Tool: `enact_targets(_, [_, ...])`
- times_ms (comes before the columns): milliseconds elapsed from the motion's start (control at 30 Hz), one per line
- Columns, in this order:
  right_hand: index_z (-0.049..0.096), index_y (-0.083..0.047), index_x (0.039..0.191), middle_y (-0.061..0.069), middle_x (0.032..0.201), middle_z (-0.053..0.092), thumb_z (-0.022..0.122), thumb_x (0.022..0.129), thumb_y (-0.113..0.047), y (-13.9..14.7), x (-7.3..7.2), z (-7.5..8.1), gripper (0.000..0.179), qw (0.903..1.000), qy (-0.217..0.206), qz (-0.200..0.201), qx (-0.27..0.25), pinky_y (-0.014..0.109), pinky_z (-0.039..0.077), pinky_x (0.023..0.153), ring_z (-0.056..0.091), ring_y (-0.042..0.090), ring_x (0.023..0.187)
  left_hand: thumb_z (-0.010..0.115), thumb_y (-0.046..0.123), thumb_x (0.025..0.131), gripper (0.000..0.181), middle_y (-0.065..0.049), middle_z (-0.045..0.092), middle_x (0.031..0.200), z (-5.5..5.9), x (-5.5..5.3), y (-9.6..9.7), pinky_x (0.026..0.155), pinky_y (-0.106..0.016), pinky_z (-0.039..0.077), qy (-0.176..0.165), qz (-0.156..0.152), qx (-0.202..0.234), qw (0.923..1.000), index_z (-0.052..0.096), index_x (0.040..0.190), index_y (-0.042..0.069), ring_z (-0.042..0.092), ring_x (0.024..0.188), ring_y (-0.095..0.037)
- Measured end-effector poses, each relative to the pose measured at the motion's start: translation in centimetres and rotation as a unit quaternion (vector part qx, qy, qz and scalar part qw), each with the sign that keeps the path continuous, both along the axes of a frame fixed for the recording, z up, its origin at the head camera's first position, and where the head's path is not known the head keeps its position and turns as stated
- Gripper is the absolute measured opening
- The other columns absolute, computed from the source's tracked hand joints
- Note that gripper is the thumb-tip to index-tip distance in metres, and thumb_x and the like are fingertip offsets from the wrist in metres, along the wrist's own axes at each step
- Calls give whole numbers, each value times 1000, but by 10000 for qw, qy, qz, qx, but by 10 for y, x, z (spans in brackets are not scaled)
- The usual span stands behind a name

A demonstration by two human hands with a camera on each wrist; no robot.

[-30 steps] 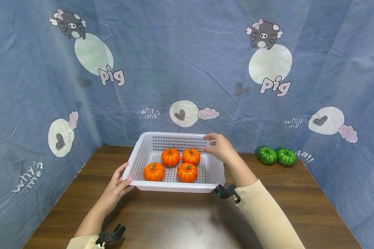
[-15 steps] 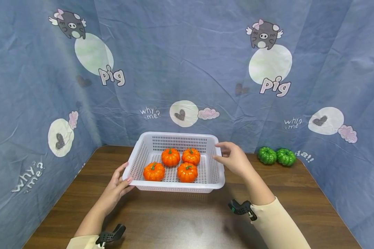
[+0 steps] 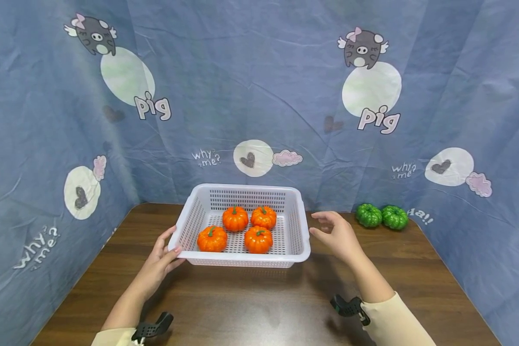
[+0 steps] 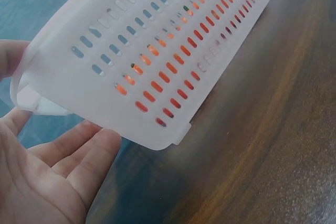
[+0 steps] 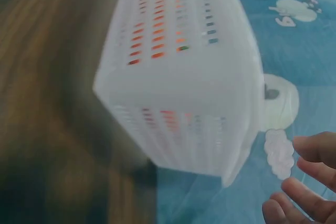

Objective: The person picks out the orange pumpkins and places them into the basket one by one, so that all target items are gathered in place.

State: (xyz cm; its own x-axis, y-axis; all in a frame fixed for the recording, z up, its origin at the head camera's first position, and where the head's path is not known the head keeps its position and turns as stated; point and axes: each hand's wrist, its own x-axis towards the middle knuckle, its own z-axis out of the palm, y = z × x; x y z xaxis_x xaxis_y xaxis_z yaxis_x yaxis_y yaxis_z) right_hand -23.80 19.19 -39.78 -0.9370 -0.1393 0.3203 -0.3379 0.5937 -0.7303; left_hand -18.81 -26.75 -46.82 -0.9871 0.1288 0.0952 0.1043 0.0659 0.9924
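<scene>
A white slotted plastic basket (image 3: 242,256) stands near the back of the table, with several small orange pumpkins (image 3: 258,241) on its floor. My left hand (image 3: 156,266) grips the basket at its front left corner, thumb over the rim. In the left wrist view its fingers (image 4: 97,153) lie under the basket's edge. Just off the basket's right side, my right hand (image 3: 339,238) is held in the air with nothing in it, fingers loosely bent and spread. A gap between those fingers and the basket wall (image 5: 178,87) shows in the right wrist view.
Two green pumpkins (image 3: 369,215) sit side by side at the back right of the brown wooden table (image 3: 242,302). Blue printed cloth (image 3: 259,96) hangs behind the table and along both sides.
My right hand has moved right, from over the basket's right part, past its rim, to outside it. The left hand, basket and pumpkins have stayed in place.
</scene>
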Motion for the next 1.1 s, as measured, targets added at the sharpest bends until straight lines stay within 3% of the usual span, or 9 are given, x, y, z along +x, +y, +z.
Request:
enact_targets(767, [68,2,115,18,117,65,74,89,-5,26,12,-26,28,9994,210,-254,-111,48,55,88,65,38,106,49,16,106,66,-35,32,146,-2,0,1,91,-23,52,188,55,-74,9998,11,159,13,59,108,-3])
enact_targets(1100, [69,0,117,17,116,65,72,91,-9,48,20,-37,27,9973,264,-552,403,47,56,84,64,36,107,50,16,106,66,-36,27,151,-2,2,0,90,-24,53,312,78,-133,9994,12,160,12,59,110,-1])
